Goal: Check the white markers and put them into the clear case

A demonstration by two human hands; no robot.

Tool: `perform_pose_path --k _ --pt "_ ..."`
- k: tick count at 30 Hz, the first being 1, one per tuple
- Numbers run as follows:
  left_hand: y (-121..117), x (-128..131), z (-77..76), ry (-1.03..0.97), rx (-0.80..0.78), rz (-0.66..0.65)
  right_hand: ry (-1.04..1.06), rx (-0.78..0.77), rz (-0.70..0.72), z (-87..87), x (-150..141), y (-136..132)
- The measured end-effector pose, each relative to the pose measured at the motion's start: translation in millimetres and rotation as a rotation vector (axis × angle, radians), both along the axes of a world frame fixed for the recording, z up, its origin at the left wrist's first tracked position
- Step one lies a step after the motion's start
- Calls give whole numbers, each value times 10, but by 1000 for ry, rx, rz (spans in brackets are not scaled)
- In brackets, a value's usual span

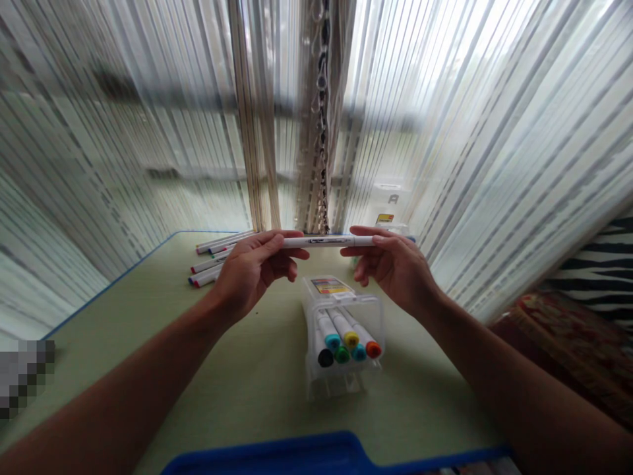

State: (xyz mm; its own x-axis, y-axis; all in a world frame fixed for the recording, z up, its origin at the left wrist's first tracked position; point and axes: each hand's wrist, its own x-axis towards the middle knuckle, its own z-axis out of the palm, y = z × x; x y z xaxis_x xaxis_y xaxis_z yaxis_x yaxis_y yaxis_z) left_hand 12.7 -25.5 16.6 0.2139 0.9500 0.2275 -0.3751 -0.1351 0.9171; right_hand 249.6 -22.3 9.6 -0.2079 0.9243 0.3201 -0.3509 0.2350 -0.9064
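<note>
A pale green tabletop (247, 376) is filling the middle and lower frame, its thin blue edge (113, 284) running up the left side and along the back, while a wider blue rim (277, 455) is crossing the bottom. A striped string curtain (173, 132) is hanging across the upper frame and letting in light, with a beaded strand (322, 132) dropping near the center. Zebra-striped fabric (598, 270) and red patterned fabric (558, 336) are lying at the right edge. At the center, the left hand (252, 264) and right hand (400, 264) are holding a white marker (321, 242) level above the table, thumb and fingers pinching it toward each end, the lower fingers curling loosely. Just below, a clear case (310, 323) is standing with capped markers (341, 323) inside. Loose markers (205, 267) are lying left of center, near the back edge. Green surface is stretching on both sides of the case, leaving room beneath the hands.
</note>
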Motion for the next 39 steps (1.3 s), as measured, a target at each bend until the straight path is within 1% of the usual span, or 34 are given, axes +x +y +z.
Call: perform_pose_path --k 7,13,18,21,28,32,39 --pt "-2 0 -18 61 52 45 -35 43 8 -17 2 -2" --pt "6 9 -50 189 153 89 -89 69 -37 -37 -16 7" --pt "-18 17 -45 305 237 111 -112 91 -81 -53 -14 12" --pt "-27 24 -39 332 257 105 -119 97 -88 -65 -10 20" --pt "-24 13 -40 376 294 181 -119 100 -107 -79 -14 32" --pt "-18 9 -42 342 278 176 -107 57 -87 -64 -4 31" --pt "1 20 -39 192 173 127 -50 4 -66 -26 19 25"
